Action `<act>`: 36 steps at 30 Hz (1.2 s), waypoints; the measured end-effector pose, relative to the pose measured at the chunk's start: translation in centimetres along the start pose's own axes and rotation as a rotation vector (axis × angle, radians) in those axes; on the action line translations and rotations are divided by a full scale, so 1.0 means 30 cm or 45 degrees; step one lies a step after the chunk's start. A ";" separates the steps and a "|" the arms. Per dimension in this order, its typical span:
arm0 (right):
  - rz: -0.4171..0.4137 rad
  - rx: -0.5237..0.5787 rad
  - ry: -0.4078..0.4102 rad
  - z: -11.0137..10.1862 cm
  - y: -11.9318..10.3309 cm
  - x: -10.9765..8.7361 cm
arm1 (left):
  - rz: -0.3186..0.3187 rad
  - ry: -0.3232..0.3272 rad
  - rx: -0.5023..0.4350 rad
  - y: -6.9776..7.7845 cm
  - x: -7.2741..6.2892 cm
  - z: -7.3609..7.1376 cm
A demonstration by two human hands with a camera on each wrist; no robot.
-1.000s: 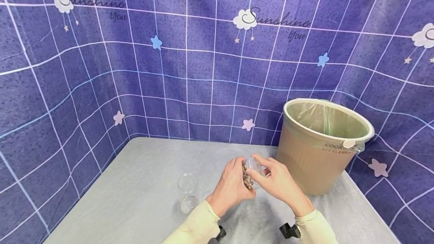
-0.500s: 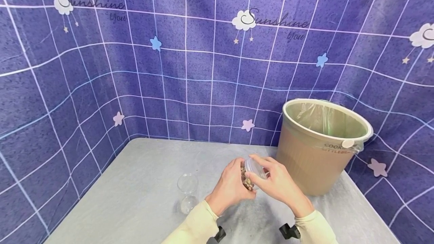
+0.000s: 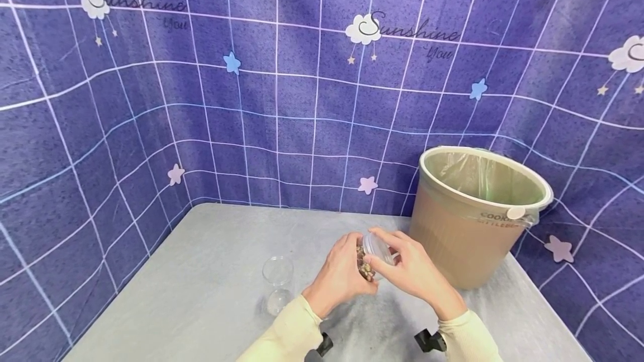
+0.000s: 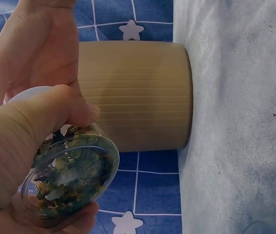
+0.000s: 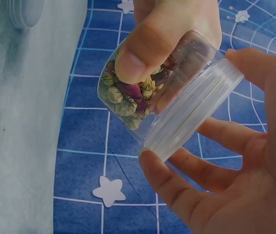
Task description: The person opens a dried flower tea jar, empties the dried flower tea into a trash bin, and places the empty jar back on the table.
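A clear jar (image 5: 128,109), partly filled with dried flower buds, is tilted above the table. My left hand (image 3: 339,278) grips its body, thumb on one side and fingers round the other; the left wrist view shows the buds through the jar's round base (image 4: 74,178). A translucent lid (image 5: 196,109) sits on the jar's mouth, pointing to the right. My right hand (image 3: 415,270) holds this lid by its rim between thumb and fingers. Left of the hands, a clear cup-like container (image 3: 278,285) stands upright on the table.
A beige bin (image 3: 463,239) with a pale rim and a plastic liner stands at the right, close behind my right hand. A purple-blue grid-patterned curtain (image 3: 302,94) encloses the grey table (image 3: 216,256) at the back and sides.
Both hands keep almost the same place and hold on the jar and lid. The lid's angle has shifted slightly over the last second.
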State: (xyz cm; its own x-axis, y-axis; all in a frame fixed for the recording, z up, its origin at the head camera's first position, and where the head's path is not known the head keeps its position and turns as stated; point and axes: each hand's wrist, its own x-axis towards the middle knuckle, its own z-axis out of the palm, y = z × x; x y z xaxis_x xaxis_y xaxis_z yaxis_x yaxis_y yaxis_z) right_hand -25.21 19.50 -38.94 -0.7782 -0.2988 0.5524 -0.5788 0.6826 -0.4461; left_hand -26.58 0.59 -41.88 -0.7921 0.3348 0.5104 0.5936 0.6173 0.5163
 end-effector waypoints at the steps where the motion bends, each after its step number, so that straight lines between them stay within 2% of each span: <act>1: 0.003 0.004 -0.007 0.000 0.000 -0.001 | -0.003 -0.006 -0.003 0.000 -0.001 0.000; 19: -0.028 0.034 -0.051 -0.009 -0.003 0.004 | -0.016 -0.027 0.032 0.012 0.002 -0.016; 36: -0.085 0.107 -0.090 -0.021 0.000 -0.006 | 0.013 -0.015 0.058 0.008 0.003 -0.013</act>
State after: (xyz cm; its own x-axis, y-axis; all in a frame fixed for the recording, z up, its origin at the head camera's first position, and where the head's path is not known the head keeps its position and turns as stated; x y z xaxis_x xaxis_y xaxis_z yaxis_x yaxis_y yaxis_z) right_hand -24.93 19.97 -38.59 -0.7507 -0.3902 0.5331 -0.6461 0.6019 -0.4692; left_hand -26.44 0.49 -41.43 -0.7880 0.3492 0.5070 0.5945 0.6457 0.4793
